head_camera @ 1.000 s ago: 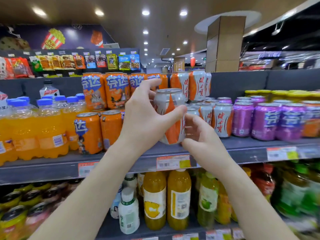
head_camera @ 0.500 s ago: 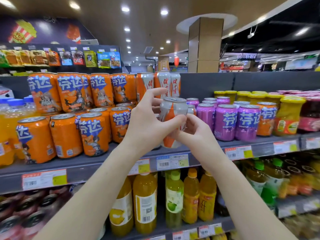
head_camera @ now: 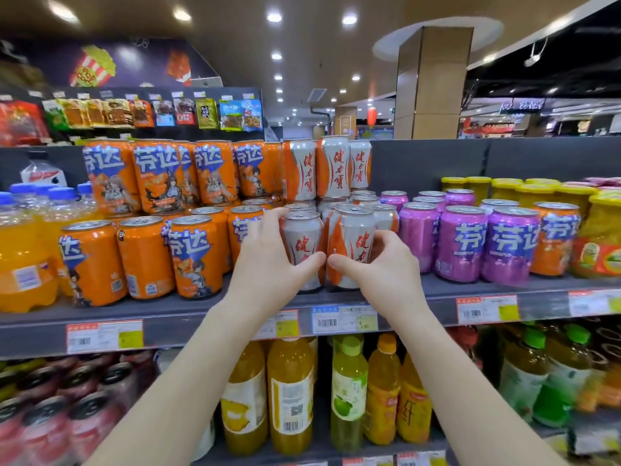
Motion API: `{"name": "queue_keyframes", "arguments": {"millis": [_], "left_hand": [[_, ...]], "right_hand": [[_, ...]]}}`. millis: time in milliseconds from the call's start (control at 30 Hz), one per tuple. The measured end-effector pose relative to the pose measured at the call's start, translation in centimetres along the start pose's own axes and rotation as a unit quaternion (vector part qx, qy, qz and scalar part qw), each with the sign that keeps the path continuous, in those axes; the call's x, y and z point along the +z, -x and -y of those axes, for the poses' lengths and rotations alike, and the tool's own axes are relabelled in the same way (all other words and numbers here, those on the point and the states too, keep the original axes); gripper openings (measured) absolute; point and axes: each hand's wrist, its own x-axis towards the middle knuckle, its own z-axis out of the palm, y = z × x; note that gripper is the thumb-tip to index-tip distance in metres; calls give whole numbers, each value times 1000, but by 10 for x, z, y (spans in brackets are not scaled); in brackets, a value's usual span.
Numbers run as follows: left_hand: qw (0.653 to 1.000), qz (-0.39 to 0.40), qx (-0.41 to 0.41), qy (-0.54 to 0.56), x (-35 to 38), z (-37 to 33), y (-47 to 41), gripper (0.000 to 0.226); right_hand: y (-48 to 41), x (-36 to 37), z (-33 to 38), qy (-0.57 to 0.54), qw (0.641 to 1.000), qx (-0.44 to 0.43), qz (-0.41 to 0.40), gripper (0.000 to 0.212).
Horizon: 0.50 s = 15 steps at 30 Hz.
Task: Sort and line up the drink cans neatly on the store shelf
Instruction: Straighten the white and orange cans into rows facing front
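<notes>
Clasping left Jianlibao can (head_camera: 302, 237) in left grip (head_camera: 268, 264), right Jianlibao can (head_camera: 353, 237) in right grip (head_camera: 383, 267), abreast at shelf (head_camera: 188, 314) front, likely aligning labels.

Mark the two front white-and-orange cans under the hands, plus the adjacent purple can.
Left white-and-orange metal can (head_camera: 302, 235), head view, upper label.
Right white-and-orange metal can (head_camera: 352, 235), head view, mid label.
Adjacent purple metal can (head_camera: 420, 237), head view, body centre.
</notes>
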Motion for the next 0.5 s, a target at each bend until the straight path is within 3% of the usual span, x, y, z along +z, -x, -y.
{"name": "queue_keyframes", "arguments": {"millis": [133,267,400,500], "left_hand": [[998,25,-30,54,5,4,0,84],[995,25,-33,87,6,8,-1,84],[995,33,-35,85,6,12,-2,85],[998,12,-13,63,2,5,8,86]], "right_hand": [[-1,11,-4,52,999,3,-8,73],[-4,11,-4,104,995,6,3,69],[-4,8,-3,131,991,9,22,65],[0,11,-4,120,993,7,-7,66]]}}
